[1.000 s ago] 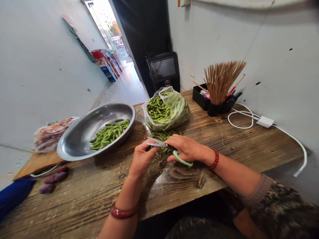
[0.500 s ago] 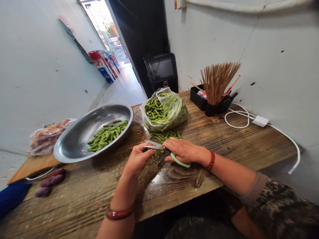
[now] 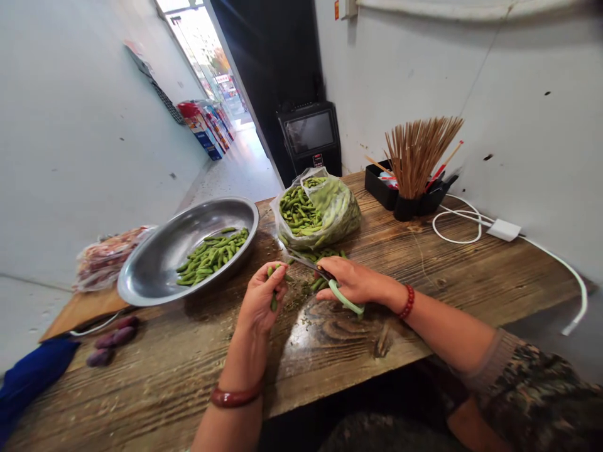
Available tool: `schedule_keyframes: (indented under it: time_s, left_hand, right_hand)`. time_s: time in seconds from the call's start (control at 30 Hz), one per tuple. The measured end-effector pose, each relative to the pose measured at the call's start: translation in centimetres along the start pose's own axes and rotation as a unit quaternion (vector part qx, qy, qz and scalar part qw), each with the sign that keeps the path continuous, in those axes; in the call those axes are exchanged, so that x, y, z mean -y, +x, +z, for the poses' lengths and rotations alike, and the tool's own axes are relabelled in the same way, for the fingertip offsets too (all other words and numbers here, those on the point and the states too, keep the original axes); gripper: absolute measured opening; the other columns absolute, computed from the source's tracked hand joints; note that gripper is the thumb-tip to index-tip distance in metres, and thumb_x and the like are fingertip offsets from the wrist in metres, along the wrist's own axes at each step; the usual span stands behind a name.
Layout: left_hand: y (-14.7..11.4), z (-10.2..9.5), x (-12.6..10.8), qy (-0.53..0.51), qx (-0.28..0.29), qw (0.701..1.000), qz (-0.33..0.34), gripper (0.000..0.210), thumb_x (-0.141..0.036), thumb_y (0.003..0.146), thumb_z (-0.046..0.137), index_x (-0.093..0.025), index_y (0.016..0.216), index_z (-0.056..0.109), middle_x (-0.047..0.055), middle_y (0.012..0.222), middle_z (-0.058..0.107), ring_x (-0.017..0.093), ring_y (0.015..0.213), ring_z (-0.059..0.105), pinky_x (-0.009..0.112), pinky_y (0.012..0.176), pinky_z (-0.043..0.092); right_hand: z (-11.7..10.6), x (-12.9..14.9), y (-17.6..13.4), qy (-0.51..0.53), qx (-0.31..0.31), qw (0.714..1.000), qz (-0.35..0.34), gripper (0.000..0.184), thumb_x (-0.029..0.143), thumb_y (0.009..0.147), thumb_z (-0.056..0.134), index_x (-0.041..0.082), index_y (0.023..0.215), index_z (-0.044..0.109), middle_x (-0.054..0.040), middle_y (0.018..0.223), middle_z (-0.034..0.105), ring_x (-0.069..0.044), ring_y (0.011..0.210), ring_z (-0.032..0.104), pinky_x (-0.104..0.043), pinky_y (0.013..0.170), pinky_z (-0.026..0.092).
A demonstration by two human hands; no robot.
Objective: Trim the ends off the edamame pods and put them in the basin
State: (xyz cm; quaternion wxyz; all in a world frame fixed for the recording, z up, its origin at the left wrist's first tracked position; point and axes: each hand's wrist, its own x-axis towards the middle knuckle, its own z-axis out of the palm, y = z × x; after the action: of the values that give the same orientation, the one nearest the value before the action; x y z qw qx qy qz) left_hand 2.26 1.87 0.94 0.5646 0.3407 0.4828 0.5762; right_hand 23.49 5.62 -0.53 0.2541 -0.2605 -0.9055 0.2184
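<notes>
Green edamame pods [image 3: 274, 302] are pinched in my left hand [image 3: 264, 295], its fingers closed, one pod pointing down from the palm. My right hand [image 3: 351, 279] grips scissors [image 3: 346, 300] with pale green handles. The scissors' blades point left, just above and right of my left fingertips. Beneath them, loose edamame pods and trimmed bits lie on the wooden table [image 3: 400, 326]. Behind my hands stands an open plastic bag [image 3: 346, 216] full of pods. Off to the left, a large steel basin [image 3: 141, 285] holds a pile of pods.
A black holder [image 3: 406, 208] full of thin wooden skewers [image 3: 419, 157] stands at the back right, beside a white cable and adapter [image 3: 504, 230]. At the left are a bagged pinkish food [image 3: 108, 257], several purple oval items [image 3: 115, 338] and a blue cloth [image 3: 38, 383].
The scissor blades have moved away from my left fingertips and tilted upward. My left hand has turned, now showing pods in its grasp. The whole view has shifted slightly.
</notes>
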Motion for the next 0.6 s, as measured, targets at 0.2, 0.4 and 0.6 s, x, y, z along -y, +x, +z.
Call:
schedule_keyframes:
  time_s: [0.2,0.4,0.6]
  left_hand:
    - [0.2,0.0,0.1,-0.096,0.000,0.995,-0.013,0.032,-0.025,0.062,0.084,-0.015,0.075,0.057,-0.006,0.062,0.052,0.000,0.042,0.036,0.010,0.033,0.026]
    - [0.0,0.7,0.6,-0.137,-0.014,0.990,-0.025,0.028,-0.018,0.064,0.081,-0.014,0.075,0.056,-0.005,0.066,0.056,0.000,0.046,0.045,0.008,0.037,0.035]
    - [-0.5,1.8,0.7,-0.128,-0.031,0.989,-0.059,0.019,-0.012,0.069,0.077,-0.012,0.074,0.058,-0.004,0.063,0.058,0.002,0.047,0.051,0.010,0.044,0.046]
  right_hand:
    - [0.7,-0.2,-0.4,-0.030,-0.020,0.999,-0.031,0.048,0.046,0.076,0.075,0.015,0.103,0.051,-0.0089,0.095,0.057,-0.022,0.086,0.051,-0.034,0.077,0.045]
    - [1.2,-0.3,-0.4,-0.039,-0.014,0.998,-0.037,0.050,0.048,0.077,0.073,0.014,0.105,0.050,-0.0092,0.096,0.057,-0.022,0.085,0.050,-0.033,0.075,0.044]
    - [1.2,0.1,-0.3,-0.048,-0.020,0.998,-0.031,0.048,0.048,0.077,0.073,0.016,0.104,0.050,-0.0085,0.096,0.057,-0.023,0.086,0.050,-0.034,0.076,0.044]
